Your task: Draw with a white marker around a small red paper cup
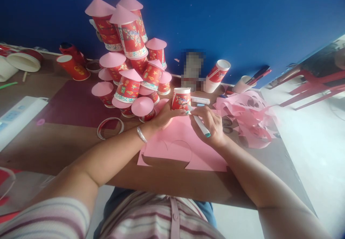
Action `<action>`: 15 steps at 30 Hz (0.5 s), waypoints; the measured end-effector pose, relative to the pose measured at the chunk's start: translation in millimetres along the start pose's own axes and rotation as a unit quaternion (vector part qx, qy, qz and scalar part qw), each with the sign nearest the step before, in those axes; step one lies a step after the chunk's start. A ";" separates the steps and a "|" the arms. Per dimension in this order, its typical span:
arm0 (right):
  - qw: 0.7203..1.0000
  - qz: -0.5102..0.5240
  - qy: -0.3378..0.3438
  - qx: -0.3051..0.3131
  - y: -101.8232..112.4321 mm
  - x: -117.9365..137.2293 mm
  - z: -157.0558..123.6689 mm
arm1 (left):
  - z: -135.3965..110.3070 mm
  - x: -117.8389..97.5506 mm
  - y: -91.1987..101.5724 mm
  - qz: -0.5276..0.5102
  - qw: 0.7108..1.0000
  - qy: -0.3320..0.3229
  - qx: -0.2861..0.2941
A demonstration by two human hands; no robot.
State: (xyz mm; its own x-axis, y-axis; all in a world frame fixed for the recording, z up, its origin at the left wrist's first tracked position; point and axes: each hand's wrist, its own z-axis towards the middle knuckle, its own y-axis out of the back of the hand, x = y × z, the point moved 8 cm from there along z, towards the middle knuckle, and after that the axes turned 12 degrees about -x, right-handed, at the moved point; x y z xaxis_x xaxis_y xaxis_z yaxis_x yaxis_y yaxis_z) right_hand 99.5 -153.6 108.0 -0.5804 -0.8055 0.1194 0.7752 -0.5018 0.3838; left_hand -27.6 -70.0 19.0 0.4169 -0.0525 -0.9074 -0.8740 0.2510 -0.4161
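A red patterned paper cup (pixel 179 100) with a white rim stands over the pink paper sheet (pixel 206 154). My left hand (pixel 166 115) is closed round its left side, the thumb lying across its lower front; the other fingers are mostly hidden. In my right hand (pixel 211 124) is a white marker (pixel 201 125) with a green end, gripped like a pen. Its upper end points toward the cup's lower right side, close to my left thumb. Curved pencil-like lines and cut-out curves show on the pink sheet beneath.
Stacked red cups (pixel 132 38) with pink paper cones rise at left. Pink paper scraps (pixel 250 113) and scissors (pixel 228 124) lie at right. Another marker (pixel 201 100), stacked cups (pixel 218 74) and a pen cup (pixel 242 84) stand behind. A power strip (pixel 20 115) lies far left.
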 end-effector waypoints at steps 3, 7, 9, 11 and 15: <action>1.000 -0.009 -0.009 -0.003 0.7 -1.9 1.1 | -0.5 -1.6 -0.3 0.004 1.000 0.000 -0.001; 1.000 -0.031 -0.004 0.001 0.6 -2.0 3.1 | 0.3 -2.0 -0.3 0.004 1.000 -0.001 -0.002; 0.999 -0.032 -0.002 0.000 0.8 -2.2 3.5 | 1.0 -1.8 -0.4 -0.002 1.000 -0.002 -0.002; 1.000 -0.029 -0.003 -0.004 1.3 -2.7 3.5 | 1.5 -1.5 -0.3 -0.005 1.000 0.000 -0.004; 1.000 -0.026 -0.014 0.000 1.2 -4.5 3.9 | 1.9 -1.1 0.2 -0.004 1.000 -0.001 -0.005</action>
State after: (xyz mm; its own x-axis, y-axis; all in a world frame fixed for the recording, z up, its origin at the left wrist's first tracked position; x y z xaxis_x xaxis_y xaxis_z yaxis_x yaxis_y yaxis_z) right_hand 102.1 -149.3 111.5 -0.6274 -0.7686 0.1254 0.7435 -0.5432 0.3901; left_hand -27.8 -68.1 20.0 0.4242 -0.0534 -0.9040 -0.8730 0.2413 -0.4239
